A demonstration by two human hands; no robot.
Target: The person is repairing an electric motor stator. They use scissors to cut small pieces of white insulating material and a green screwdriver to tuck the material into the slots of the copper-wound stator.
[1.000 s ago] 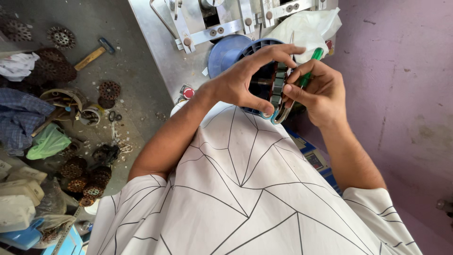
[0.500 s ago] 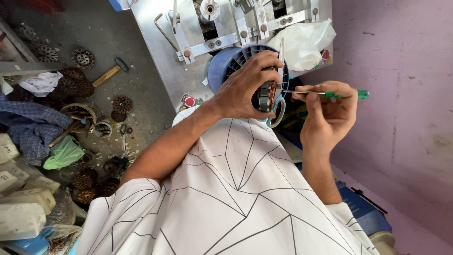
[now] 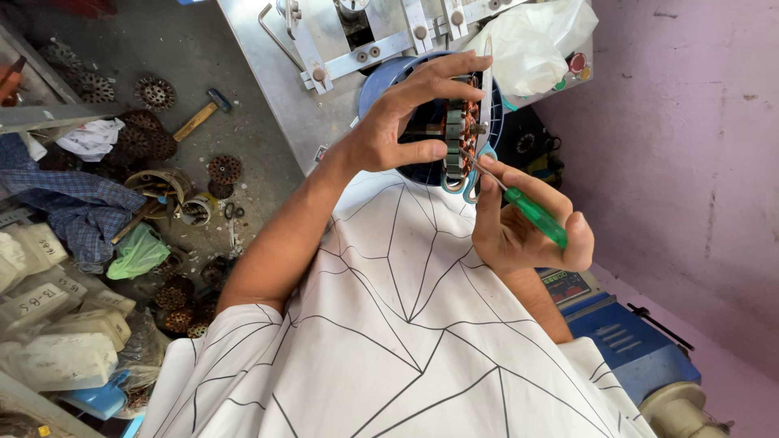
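Your left hand grips the copper-wound stator — fingers curled (thumb below); at its 4 o'clock, your right hand clasps a green-handled screwdriver.

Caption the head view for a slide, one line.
Left hand grips a copper-wound motor stator while the right hand works a green-handled screwdriver against it.
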